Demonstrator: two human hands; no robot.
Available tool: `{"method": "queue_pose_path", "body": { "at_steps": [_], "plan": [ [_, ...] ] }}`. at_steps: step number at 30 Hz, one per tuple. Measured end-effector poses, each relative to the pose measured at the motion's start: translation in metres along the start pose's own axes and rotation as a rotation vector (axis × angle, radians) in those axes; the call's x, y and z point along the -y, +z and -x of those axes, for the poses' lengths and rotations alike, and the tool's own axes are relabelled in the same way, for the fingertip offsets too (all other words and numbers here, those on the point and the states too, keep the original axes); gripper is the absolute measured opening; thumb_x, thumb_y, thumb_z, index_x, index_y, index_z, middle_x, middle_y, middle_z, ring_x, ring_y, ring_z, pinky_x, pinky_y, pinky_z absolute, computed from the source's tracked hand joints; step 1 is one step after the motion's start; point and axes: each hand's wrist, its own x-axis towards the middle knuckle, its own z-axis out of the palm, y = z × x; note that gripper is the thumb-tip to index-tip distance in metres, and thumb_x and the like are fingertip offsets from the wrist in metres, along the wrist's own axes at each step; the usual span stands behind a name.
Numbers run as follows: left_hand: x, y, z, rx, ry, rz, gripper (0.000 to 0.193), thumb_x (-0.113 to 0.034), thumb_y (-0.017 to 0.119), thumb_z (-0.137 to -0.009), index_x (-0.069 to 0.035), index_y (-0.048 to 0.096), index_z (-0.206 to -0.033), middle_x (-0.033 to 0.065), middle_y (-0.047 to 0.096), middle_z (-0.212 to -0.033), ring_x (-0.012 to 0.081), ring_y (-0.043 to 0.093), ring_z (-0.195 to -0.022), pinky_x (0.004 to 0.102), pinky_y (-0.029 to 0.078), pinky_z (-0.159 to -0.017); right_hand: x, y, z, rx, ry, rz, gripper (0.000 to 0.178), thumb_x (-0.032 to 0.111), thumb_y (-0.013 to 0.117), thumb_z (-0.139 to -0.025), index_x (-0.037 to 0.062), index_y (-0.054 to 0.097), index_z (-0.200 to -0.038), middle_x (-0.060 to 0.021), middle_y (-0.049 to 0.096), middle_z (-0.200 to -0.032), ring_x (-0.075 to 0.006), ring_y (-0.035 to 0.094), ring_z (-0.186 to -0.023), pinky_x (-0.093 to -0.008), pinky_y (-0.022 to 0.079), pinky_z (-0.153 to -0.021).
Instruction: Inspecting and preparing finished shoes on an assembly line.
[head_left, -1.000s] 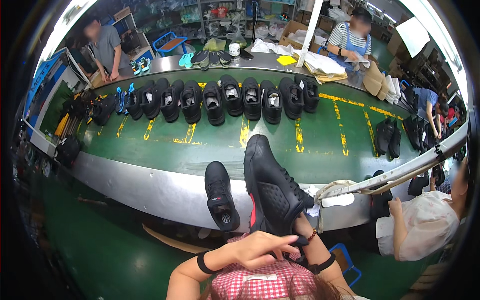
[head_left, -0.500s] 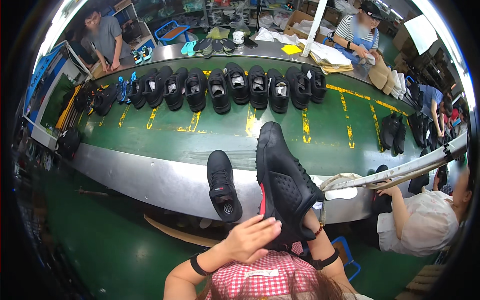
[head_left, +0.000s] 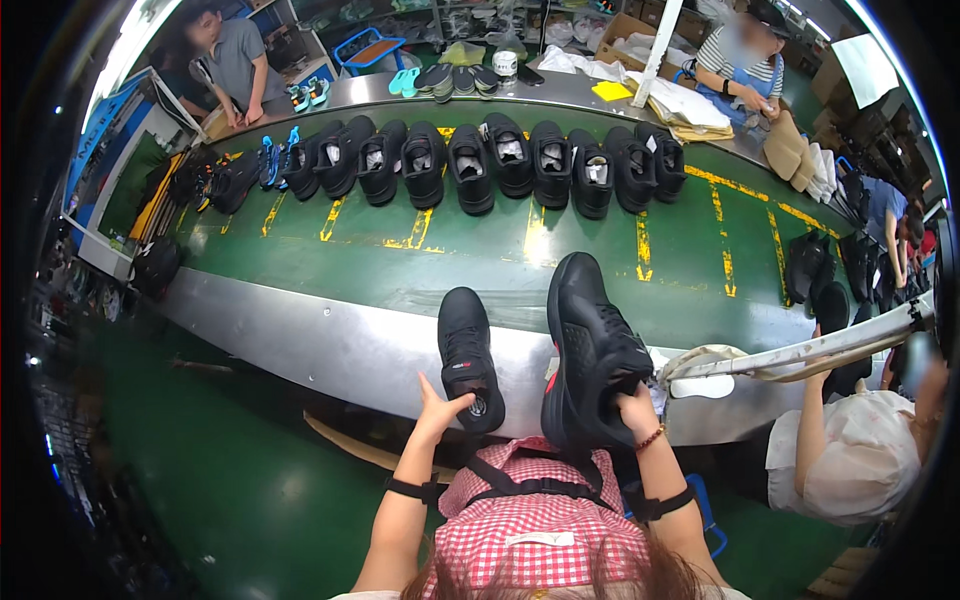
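A black lace-up shoe [head_left: 583, 350] is tilted toe-up in front of me, its red sole accent on the left side. My right hand [head_left: 638, 412] is closed on it at the heel opening, with some fingers hidden inside. To its left, a second black shoe [head_left: 464, 340] lies on the metal edge of the bench, toe pointing away. My left hand [head_left: 441, 408] is beside that shoe's heel, thumb and forefinger spread. The thumb tip overlaps the heel opening; whether it touches cannot be made out.
A row of black shoes [head_left: 468, 172] stands across the green bench [head_left: 380, 265] with yellow markings. A white pole [head_left: 800, 358] crosses at the right, near a white insole [head_left: 702, 386]. A co-worker in a white top [head_left: 850, 455] sits at the right; others work across the bench.
My left hand has left the side of the held shoe and moved left to the other shoe's heel. The held shoe has turned, showing more of its top and less sole.
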Motion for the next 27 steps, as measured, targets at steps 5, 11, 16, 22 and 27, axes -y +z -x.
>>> {"method": "queue_pose_path", "body": {
  "at_steps": [5, 11, 16, 22, 27],
  "plan": [
    [0.032, 0.004, -0.013, 0.139, -0.192, 0.29, 0.075, 0.004, 0.057, -0.062, 0.002, 0.02, -0.127, 0.0191, 0.04, -0.115, 0.0298, 0.049, -0.096, 0.0349, 0.045, -0.076, -0.046, 0.022, -0.038, -0.182, -0.034, 0.471, 0.04, 0.0, 0.046, -0.064, -0.0012, 0.051, -0.104, -0.0155, 0.06, -0.094, -0.0266, 0.057, -0.088, -0.0314, 0.043, -0.077],
    [0.041, -0.021, -0.02, 0.193, -0.266, 0.569, 0.046, 0.007, 0.046, -0.06, 0.001, 0.044, -0.106, 0.0127, 0.054, -0.086, 0.0229, 0.058, -0.069, 0.0315, 0.05, -0.054, -0.075, 0.056, -0.052, -0.251, 0.072, 0.634, 0.04, 0.007, 0.048, -0.068, 0.0008, 0.047, -0.108, -0.0268, 0.056, -0.096, -0.0401, 0.052, -0.094, -0.041, 0.042, -0.082],
    [0.015, -0.051, 0.008, 0.248, -0.401, 0.832, 0.041, 0.003, 0.044, -0.065, 0.004, 0.044, -0.106, 0.0133, 0.056, -0.087, 0.0237, 0.059, -0.068, 0.0339, 0.052, -0.06, -0.031, 0.062, -0.031, 0.131, 0.267, 1.172, 0.038, 0.032, 0.061, -0.071, 0.0023, 0.057, -0.096, -0.0225, 0.059, -0.092, -0.0349, 0.057, -0.088, -0.0397, 0.045, -0.078],
    [0.006, -0.058, 0.015, 0.4, -0.285, 0.916, 0.048, 0.002, 0.043, -0.068, 0.007, 0.038, -0.116, 0.0179, 0.055, -0.1, 0.0258, 0.059, -0.085, 0.0328, 0.051, -0.071, 0.031, 0.102, 0.014, 0.399, -0.219, 0.535, 0.057, 0.035, 0.061, -0.075, -0.0011, 0.045, -0.116, -0.0198, 0.054, -0.109, -0.0294, 0.053, -0.101, -0.034, 0.042, -0.084],
    [-0.036, -0.051, 0.031, 0.474, -0.178, 0.782, 0.049, 0.004, 0.045, -0.068, 0.008, 0.038, -0.116, 0.0188, 0.054, -0.104, 0.0262, 0.058, -0.09, 0.034, 0.05, -0.074, 0.04, 0.13, 0.013, 0.601, -0.193, 0.428, 0.08, 0.023, 0.066, -0.074, -0.004, 0.018, -0.131, -0.0206, 0.029, -0.131, -0.026, 0.034, -0.12, -0.0355, 0.032, -0.097]
  ]
}}
